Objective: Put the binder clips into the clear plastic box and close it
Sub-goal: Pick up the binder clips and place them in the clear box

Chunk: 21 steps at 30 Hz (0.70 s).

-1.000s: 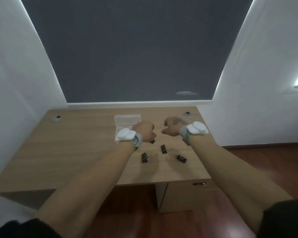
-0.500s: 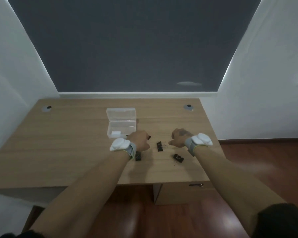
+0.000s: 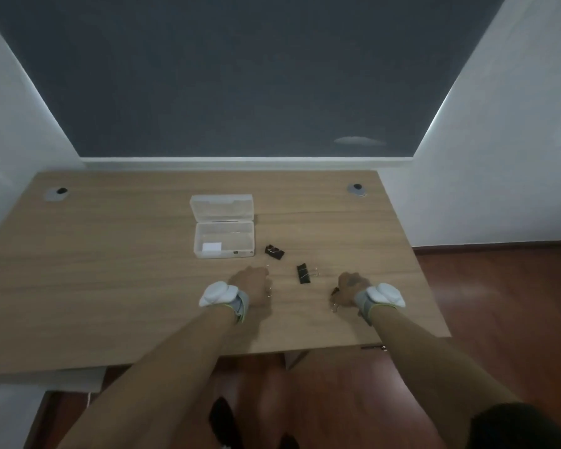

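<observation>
Gathering step: both hands, left hand (image 3: 251, 286) and right hand (image 3: 350, 288), curl over binder clips on the tabletop (image 3: 110, 286), grip unclear, next carrying them to the open clear plastic box (image 3: 224, 243).

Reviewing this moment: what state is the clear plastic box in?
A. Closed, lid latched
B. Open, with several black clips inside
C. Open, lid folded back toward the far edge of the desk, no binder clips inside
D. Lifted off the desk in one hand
C: the clear plastic box sits open on the desk, its lid laid back, holding only a small white piece; black binder clips lie outside it.
</observation>
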Each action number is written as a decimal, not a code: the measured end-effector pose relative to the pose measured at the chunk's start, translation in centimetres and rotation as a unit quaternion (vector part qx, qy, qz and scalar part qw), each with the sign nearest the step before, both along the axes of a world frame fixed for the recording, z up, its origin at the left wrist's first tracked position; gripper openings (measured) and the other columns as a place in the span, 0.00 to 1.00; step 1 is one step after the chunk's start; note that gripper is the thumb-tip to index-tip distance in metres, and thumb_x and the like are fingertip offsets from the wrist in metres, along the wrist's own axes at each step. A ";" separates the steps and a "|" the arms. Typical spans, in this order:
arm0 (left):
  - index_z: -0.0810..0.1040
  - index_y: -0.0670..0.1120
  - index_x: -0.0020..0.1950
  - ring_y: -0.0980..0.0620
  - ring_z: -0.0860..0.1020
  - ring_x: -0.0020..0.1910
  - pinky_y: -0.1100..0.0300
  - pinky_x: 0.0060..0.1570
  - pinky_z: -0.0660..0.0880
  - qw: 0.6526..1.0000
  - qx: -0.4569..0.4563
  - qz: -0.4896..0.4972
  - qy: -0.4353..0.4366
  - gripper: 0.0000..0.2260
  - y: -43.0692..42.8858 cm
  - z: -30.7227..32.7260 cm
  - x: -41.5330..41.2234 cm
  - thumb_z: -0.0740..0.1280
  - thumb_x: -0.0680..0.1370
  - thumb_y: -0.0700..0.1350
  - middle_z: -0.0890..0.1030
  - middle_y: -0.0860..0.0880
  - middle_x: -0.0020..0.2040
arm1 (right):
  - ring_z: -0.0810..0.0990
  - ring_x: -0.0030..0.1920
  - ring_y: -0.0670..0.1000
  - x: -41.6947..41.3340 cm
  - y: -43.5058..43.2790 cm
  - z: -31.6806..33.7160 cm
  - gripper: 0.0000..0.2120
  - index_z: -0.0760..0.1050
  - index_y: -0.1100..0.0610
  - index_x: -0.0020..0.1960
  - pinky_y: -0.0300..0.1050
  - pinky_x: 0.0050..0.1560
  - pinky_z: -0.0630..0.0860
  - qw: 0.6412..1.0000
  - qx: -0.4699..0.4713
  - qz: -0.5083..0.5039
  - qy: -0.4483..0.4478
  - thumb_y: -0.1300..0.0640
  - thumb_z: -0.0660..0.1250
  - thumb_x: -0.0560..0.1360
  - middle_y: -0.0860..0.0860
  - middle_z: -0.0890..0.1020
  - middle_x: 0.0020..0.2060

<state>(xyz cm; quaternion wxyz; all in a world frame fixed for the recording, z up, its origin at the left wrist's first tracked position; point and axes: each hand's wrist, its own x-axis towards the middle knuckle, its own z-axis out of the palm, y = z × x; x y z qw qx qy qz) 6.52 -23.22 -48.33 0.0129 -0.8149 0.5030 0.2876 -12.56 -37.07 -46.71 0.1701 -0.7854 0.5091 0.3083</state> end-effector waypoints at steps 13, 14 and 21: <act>0.74 0.50 0.58 0.46 0.80 0.49 0.56 0.43 0.73 0.997 -0.016 -0.073 -0.002 0.19 0.6 -4.2 3.1 0.72 0.69 0.50 0.80 0.47 0.53 | 0.82 0.62 0.59 2.6 0.3 -4.0 0.21 0.77 0.61 0.66 0.47 0.60 0.80 0.994 -0.039 -0.103 0.000 0.59 0.71 0.73 0.58 0.81 0.63; 0.74 0.49 0.59 0.46 0.79 0.50 0.56 0.44 0.73 0.997 -0.018 -0.082 -0.004 0.20 0.5 -4.6 3.2 0.72 0.70 0.51 0.79 0.47 0.54 | 0.82 0.62 0.58 2.8 0.2 -4.3 0.22 0.77 0.61 0.65 0.47 0.60 0.80 0.993 -0.040 -0.111 -0.002 0.58 0.73 0.73 0.58 0.81 0.62; 0.73 0.45 0.62 0.41 0.78 0.56 0.49 0.53 0.76 0.991 -0.030 -0.128 -0.035 0.16 -0.6 -6.2 2.9 0.68 0.77 0.49 0.79 0.43 0.58 | 0.80 0.64 0.59 2.7 -1.0 -5.2 0.17 0.79 0.59 0.65 0.46 0.63 0.76 0.985 -0.052 -0.118 -0.114 0.58 0.67 0.77 0.58 0.80 0.64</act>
